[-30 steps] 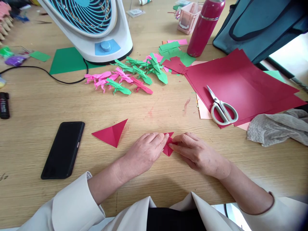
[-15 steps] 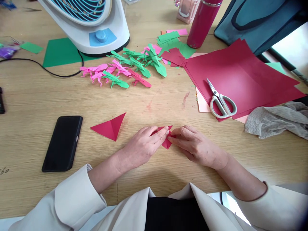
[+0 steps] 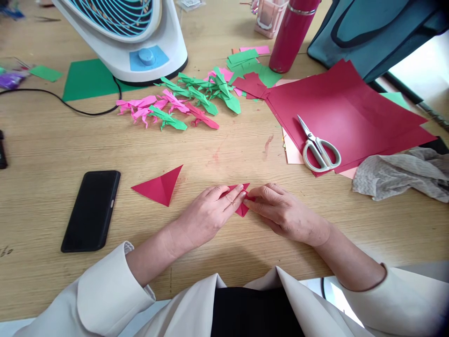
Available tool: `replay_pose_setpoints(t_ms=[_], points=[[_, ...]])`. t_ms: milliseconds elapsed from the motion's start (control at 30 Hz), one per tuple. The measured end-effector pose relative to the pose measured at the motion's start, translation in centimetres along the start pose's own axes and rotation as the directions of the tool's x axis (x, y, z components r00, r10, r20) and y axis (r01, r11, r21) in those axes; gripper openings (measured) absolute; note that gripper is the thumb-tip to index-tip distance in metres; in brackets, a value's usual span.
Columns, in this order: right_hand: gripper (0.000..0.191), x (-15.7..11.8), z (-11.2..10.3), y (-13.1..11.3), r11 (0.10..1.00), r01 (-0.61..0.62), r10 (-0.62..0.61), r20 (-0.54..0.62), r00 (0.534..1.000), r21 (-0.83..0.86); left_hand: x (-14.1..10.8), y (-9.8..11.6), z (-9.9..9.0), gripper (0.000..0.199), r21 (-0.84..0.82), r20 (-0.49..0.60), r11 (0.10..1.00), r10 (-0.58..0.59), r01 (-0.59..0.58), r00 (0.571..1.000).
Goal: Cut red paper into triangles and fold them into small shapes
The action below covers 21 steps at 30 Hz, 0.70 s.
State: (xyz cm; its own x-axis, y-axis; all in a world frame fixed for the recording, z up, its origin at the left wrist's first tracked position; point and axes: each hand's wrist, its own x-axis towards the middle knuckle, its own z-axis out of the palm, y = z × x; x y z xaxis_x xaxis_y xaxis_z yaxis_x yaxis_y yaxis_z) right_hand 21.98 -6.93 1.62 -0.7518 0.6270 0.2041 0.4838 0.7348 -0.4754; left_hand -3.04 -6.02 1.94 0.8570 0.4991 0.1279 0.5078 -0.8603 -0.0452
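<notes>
A small piece of folded red paper (image 3: 242,210) lies on the table in front of me, partly covered by my fingers. My left hand (image 3: 213,210) presses its fingers together over the paper's left side and holds it down. From the right, my right hand (image 3: 284,210) pinches the paper's edge between thumb and fingers. Both sets of fingertips nearly meet over the folds, so the middle of the piece is hidden. To the left rests a second red paper triangle (image 3: 159,186), creased down its middle and touched by neither hand.
A black phone (image 3: 91,210) lies at left. Several folded green, pink and red paper figures (image 3: 175,103) sit beyond my hands, before a white fan (image 3: 150,42). Scissors (image 3: 320,147) rest on red sheets (image 3: 365,107) at right, near a grey cloth (image 3: 400,175) and a red bottle (image 3: 293,35).
My head view has shifted slightly, so the far objects sit a little differently in the picture. Both hands keep nearly the same grip on the folded red paper.
</notes>
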Motion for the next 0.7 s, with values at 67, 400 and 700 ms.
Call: replay_pose_setpoints(t_ms=[67, 400, 700], points=[[0.037, 0.0, 0.0, 0.0, 1.000, 0.004, -0.004, -0.001, 1.000, -0.004, -0.1, 0.0, 0.1, 0.052, 0.003, 0.001, 1.000, -0.010, 0.010, 1.000], [0.041, -0.2, 0.2, -0.2, 0.996, 0.022, -0.020, 0.023, 1.000, -0.089, -0.5, 0.2, 0.1, 0.050, 0.058, 0.027, 0.998, -0.005, 0.003, 1.000], [0.043, -0.8, 1.1, -0.6, 0.974, 0.013, -0.013, 0.002, 1.000, -0.225, -0.5, 0.7, 0.7, 0.052, 0.083, 0.014, 0.996, -0.031, 0.030, 0.999]])
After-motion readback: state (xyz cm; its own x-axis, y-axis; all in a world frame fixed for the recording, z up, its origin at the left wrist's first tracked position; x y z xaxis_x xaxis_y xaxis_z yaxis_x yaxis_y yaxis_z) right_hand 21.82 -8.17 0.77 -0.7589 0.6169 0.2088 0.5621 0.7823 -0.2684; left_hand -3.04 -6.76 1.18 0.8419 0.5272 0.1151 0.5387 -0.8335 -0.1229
